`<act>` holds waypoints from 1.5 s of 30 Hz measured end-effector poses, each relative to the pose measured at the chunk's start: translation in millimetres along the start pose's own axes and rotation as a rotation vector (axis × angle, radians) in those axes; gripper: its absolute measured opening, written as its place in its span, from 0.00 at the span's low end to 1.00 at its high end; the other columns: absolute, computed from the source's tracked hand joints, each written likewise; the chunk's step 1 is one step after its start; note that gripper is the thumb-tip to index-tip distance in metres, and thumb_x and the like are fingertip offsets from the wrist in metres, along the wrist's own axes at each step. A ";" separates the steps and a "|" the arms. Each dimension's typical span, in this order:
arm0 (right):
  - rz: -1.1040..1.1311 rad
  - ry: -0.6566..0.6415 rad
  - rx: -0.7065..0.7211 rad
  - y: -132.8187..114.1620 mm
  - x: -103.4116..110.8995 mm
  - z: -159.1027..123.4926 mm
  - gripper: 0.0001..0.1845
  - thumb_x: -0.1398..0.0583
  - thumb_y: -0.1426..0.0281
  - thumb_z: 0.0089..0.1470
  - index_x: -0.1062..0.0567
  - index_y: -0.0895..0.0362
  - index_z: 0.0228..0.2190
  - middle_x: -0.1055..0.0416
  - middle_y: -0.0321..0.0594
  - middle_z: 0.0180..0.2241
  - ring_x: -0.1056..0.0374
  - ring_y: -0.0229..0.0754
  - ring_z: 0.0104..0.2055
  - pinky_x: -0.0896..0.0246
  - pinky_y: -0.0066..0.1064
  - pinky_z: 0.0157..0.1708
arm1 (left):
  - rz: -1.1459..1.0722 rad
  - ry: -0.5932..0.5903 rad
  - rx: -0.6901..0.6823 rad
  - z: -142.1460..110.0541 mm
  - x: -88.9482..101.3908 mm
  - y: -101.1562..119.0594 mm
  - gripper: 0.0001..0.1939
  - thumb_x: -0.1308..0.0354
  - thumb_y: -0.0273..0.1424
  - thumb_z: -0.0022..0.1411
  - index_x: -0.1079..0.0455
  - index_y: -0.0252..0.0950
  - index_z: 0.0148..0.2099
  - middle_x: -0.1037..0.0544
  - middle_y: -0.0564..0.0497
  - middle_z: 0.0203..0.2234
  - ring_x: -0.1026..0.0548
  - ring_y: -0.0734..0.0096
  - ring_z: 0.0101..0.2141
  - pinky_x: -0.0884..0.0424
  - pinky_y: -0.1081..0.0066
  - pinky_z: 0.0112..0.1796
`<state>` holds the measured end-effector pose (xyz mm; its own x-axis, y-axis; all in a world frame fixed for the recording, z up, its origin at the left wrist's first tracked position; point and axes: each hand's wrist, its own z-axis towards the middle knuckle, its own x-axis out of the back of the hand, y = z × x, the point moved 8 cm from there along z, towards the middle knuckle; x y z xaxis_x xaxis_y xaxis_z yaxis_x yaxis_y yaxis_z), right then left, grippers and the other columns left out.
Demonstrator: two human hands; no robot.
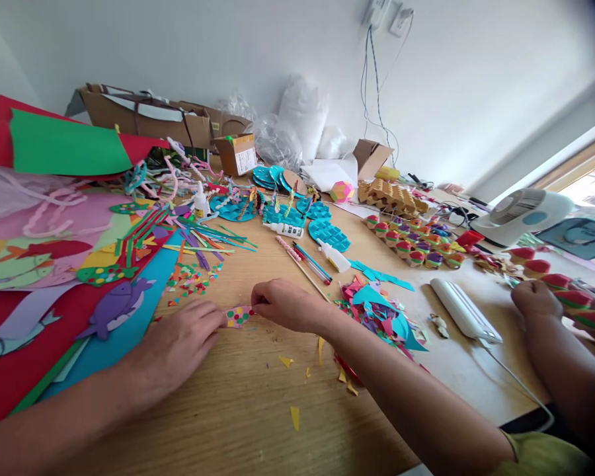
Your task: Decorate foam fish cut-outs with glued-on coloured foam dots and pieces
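A small pink and yellow paper fish [238,316] covered in red, green and yellow dots lies on the wooden table between my hands. My left hand [191,337] grips its left end, with fingertips bent over the edge. At the right end, my right hand [282,304] is closed in a pinch; its fingertips touch the fish or hover just above it, and whatever they hold is hidden. Just beyond my left hand are scattered small paper dots [193,277] in red, green, yellow and orange. Paper strips [213,241] lie in a pile behind them.
Coloured sheets with cut-out fish [123,307] cover the left side. Glue bottles [334,258], pens [312,261] and paper scraps [377,311] lie ahead and right. A white power bank [463,311] with a cable is farther right, near another person's hand [535,301] beside painted egg-carton cups [568,291].
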<state>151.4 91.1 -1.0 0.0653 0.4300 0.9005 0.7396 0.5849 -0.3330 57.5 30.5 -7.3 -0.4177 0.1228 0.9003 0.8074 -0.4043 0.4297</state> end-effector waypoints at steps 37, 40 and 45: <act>-0.225 -0.078 -0.030 -6.8 -10.0 20.6 0.13 0.47 0.70 0.48 0.24 0.58 0.34 0.25 0.44 0.34 0.31 0.43 0.35 0.45 0.27 0.27 | 0.357 0.245 -0.215 -19.5 -12.1 0.6 0.15 0.59 0.23 0.62 0.31 0.34 0.42 0.25 0.48 0.37 0.28 0.65 0.39 0.29 0.65 0.40; -0.224 -0.070 -0.034 -6.9 -9.9 20.5 0.13 0.47 0.70 0.48 0.25 0.58 0.34 0.25 0.44 0.33 0.32 0.42 0.35 0.46 0.27 0.27 | 0.359 0.242 -0.214 -19.2 -11.8 1.1 0.16 0.60 0.23 0.62 0.31 0.33 0.42 0.25 0.47 0.37 0.28 0.65 0.39 0.29 0.64 0.40; -0.219 -0.042 -0.037 -5.6 -8.9 21.1 0.12 0.46 0.70 0.47 0.25 0.57 0.33 0.26 0.43 0.33 0.32 0.42 0.34 0.47 0.27 0.25 | 0.361 0.231 -0.210 -18.5 -12.2 0.4 0.16 0.59 0.23 0.61 0.31 0.35 0.42 0.25 0.48 0.37 0.28 0.66 0.39 0.29 0.65 0.40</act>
<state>132.6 98.5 -13.1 -0.1264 0.3243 0.9375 0.7575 0.6418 -0.1199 55.2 12.0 -19.4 -0.2271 -0.2544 0.9401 0.8260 -0.5616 0.0476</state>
